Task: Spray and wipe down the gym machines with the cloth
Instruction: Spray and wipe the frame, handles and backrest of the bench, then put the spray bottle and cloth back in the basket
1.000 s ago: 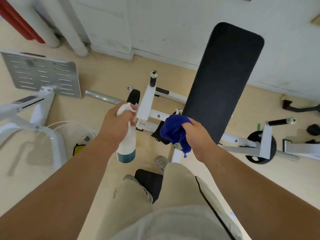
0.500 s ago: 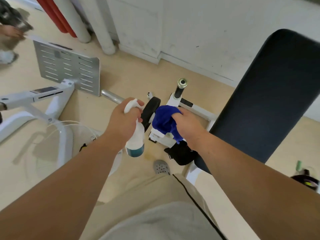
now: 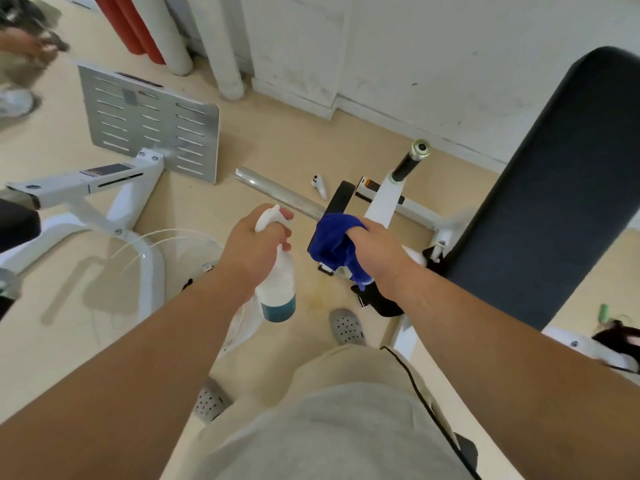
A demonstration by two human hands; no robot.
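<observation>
My left hand (image 3: pixel 254 249) grips a white spray bottle (image 3: pixel 277 289) with blue liquid at its bottom, held upright over the floor. My right hand (image 3: pixel 375 252) is shut on a blue cloth (image 3: pixel 334 244), which presses on the white frame of the gym machine (image 3: pixel 382 206) beside a black weight plate (image 3: pixel 337 202). The machine's black-gripped handle (image 3: pixel 410 162) sticks up just behind. Its long dark back pad (image 3: pixel 547 209) slopes up at the right.
A second white machine frame (image 3: pixel 83 188) with a perforated grey footplate (image 3: pixel 149 123) stands at the left. A steel bar (image 3: pixel 277 197) lies on the floor. Another person's leg and shoe (image 3: pixel 14 98) show at the top left. White wall and pipes behind.
My view has swung left, so the back pad now sits far right. My right hand with the cloth has moved off the pad's lower end onto the white frame by the weight plate.
</observation>
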